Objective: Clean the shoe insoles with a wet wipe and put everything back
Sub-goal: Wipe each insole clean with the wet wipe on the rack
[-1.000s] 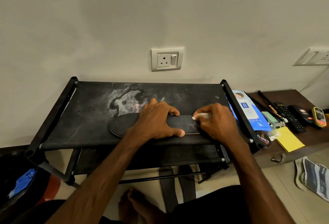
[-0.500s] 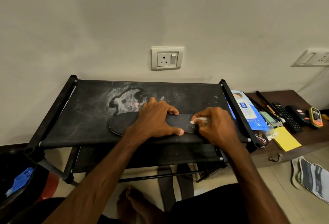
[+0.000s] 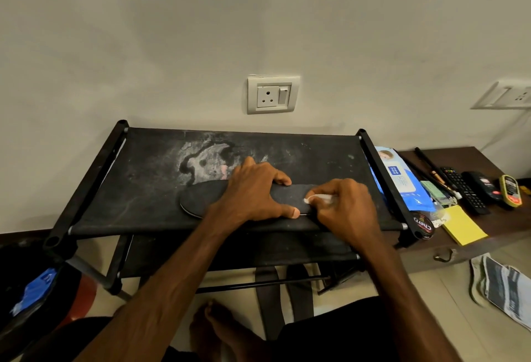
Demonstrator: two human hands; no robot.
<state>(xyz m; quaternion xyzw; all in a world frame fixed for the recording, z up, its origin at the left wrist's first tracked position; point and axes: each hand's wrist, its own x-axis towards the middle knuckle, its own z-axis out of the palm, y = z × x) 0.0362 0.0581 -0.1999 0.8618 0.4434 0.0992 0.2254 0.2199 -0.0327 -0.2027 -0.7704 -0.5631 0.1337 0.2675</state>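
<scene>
Head view: your left hand (image 3: 253, 192) lies spread across the middle of the dark insole (image 3: 207, 197), thumb at its near edge and forefinger at its far edge, pressing it flat on the top shelf of the black rack (image 3: 149, 177). The insole runs from 9 to 3 o'clock across the shelf's near half. At the 3 o'clock end your right hand (image 3: 347, 209) is closed, fingers curled round a bunched white wet wipe (image 3: 317, 197) that touches the insole.

By this showing you are mid-wipe on one insole. The end towards 9 o'clock looks no different, so I cannot tell how much is cleaned. Two dark strips (image 3: 270, 289) on the floor at 6 o'clock may be more insoles; that is unclear. The wipes pack (image 3: 402, 180) lies just beside the rack at 3 o'clock. Putting everything back looks not yet begun.
</scene>
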